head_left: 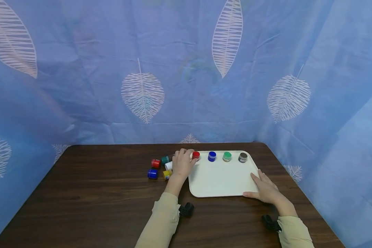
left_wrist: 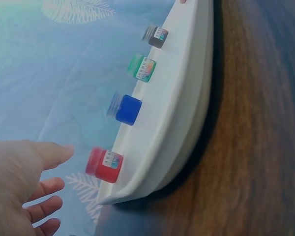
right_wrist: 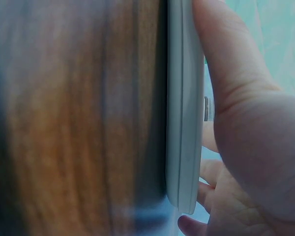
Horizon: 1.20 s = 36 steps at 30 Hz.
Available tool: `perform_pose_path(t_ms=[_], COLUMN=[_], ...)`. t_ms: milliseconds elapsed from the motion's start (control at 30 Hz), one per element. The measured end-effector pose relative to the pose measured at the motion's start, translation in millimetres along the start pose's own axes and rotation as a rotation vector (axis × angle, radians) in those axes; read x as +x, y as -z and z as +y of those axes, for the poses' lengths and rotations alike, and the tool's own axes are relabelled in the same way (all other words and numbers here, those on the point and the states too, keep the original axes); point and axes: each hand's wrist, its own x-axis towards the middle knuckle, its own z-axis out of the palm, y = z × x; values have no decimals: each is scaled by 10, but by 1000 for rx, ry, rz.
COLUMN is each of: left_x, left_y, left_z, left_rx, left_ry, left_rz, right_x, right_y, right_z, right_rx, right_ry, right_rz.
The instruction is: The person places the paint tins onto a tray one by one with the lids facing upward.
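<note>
A white tray (head_left: 223, 177) holds a row of small paint jars along its far side: a red jar (head_left: 196, 156), a blue jar (head_left: 212, 156), a green jar (head_left: 227, 156) and a dark brown or black jar (head_left: 243, 157). My left hand (head_left: 183, 163) hovers at the tray's left end beside the red jar; the left wrist view shows a gap between thumb (left_wrist: 54, 153) and the jar, and nothing held. At the tray's near right corner, my right hand (head_left: 266, 189) rests against the edge with fingers spread. Its thumb (right_wrist: 231, 49) lies along the tray's rim.
Left of the tray, loose jars lie close together on the dark wooden table (head_left: 90, 199): red (head_left: 155, 163), dark green (head_left: 165, 159), white (head_left: 168, 165), blue (head_left: 152, 173) and yellow (head_left: 167, 174). A blue leaf-patterned cloth (head_left: 173, 69) hangs behind.
</note>
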Motion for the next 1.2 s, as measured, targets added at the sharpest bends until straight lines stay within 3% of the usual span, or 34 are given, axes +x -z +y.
perform_pose_path(t_ms=[333,567,867,1200], left_x=[-88,-204,-344,-492], left_y=[174,365,709,966], left_z=[-49,-176,-461,-834], left_rx=[-15,16,51,123], left_ry=[-20,-95,-148,-210], left_rz=[16,47,67,68], right_x=[15,7,-1,11], right_y=[17,-1,6,18], right_z=[3,16,-3,-8], right_rx=[-6,-13,-17,-10], right_ry=[-5,-6,-3,-14], right_rz=[-6,-6,-4,-26])
